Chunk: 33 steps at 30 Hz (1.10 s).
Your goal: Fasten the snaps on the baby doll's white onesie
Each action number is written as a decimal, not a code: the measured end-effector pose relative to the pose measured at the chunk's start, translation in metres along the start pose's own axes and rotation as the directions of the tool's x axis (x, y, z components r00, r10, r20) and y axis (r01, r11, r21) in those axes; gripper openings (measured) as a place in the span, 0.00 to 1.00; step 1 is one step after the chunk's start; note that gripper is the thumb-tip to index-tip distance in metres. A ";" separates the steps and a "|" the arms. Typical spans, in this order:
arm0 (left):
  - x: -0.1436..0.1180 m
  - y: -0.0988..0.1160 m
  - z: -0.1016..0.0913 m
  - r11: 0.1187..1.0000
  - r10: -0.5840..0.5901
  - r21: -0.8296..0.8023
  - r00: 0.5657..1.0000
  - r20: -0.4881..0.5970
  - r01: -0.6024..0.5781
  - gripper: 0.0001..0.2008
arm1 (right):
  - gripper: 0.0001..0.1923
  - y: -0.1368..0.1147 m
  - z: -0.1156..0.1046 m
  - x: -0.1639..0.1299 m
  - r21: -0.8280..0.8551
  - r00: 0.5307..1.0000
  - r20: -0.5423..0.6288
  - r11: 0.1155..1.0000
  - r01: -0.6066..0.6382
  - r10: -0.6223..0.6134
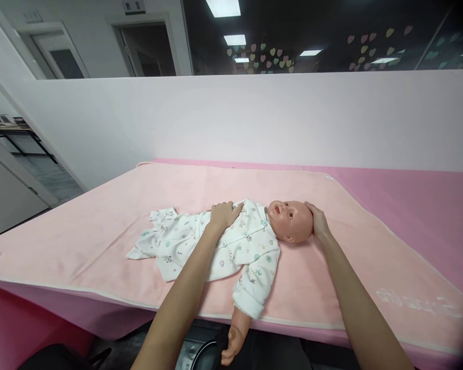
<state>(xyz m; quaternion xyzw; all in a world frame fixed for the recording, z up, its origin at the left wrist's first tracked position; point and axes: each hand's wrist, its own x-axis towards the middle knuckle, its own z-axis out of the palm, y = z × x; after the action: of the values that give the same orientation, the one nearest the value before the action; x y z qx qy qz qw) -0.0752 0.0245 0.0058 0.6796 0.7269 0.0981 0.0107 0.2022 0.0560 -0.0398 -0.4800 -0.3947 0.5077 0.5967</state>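
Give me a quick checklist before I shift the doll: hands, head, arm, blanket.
1. Left hand flat on the doll, on its chest: ok.
2. Right hand cupping the doll's head from behind: ok.
3. Doll's arm supported: not ok, it hangs over the front table edge.
4. Pink blanket flat under the doll: ok.
5. Romper fastened: cannot tell.
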 end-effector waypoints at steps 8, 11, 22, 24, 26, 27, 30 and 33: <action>0.001 0.000 0.000 1.000 -0.006 0.013 1.000 0.013 0.006 0.35 | 0.06 0.004 -0.002 -0.001 -0.038 0.984 -0.148 0.994 -0.106 0.099; 0.000 0.000 -0.001 1.000 -0.012 0.015 1.000 0.022 0.012 0.34 | 0.03 0.004 -0.003 -0.001 -0.036 0.976 -0.204 0.996 -0.086 0.077; 0.000 0.001 -0.001 1.000 -0.011 -0.028 1.000 0.012 0.011 0.34 | 0.13 0.000 -0.007 0.007 0.065 0.936 -0.330 0.986 0.155 -0.125; 0.000 0.001 -0.001 1.000 -0.010 -0.023 1.000 0.010 0.010 0.34 | 0.14 -0.002 -0.005 0.005 0.066 0.944 -0.244 0.967 0.246 -0.224; 0.000 0.000 -0.001 1.000 -0.008 -0.014 1.000 0.008 0.008 0.35 | 0.14 -0.003 -0.001 0.001 0.029 0.959 -0.085 0.962 0.273 -0.270; 0.000 0.000 -0.001 1.000 -0.006 -0.009 1.000 0.008 0.006 0.35 | 0.13 -0.003 0.001 0.000 0.006 0.965 -0.014 0.965 0.261 -0.261; 0.000 -0.001 0.000 1.000 0.003 0.000 1.000 0.006 -0.003 0.35 | 0.15 -0.001 0.002 -0.002 -0.026 0.980 0.060 0.981 0.193 -0.192; 0.000 -0.001 -0.001 1.000 0.000 0.005 1.000 0.005 0.000 0.35 | 0.16 0.001 0.001 0.000 -0.021 0.985 0.043 0.986 0.166 -0.165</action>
<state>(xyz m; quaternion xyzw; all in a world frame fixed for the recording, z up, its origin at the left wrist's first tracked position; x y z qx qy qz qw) -0.0760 0.0245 0.0062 0.6797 0.7272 0.0948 0.0109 0.2007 0.0561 -0.0402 -0.4423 -0.4516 0.4612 0.6227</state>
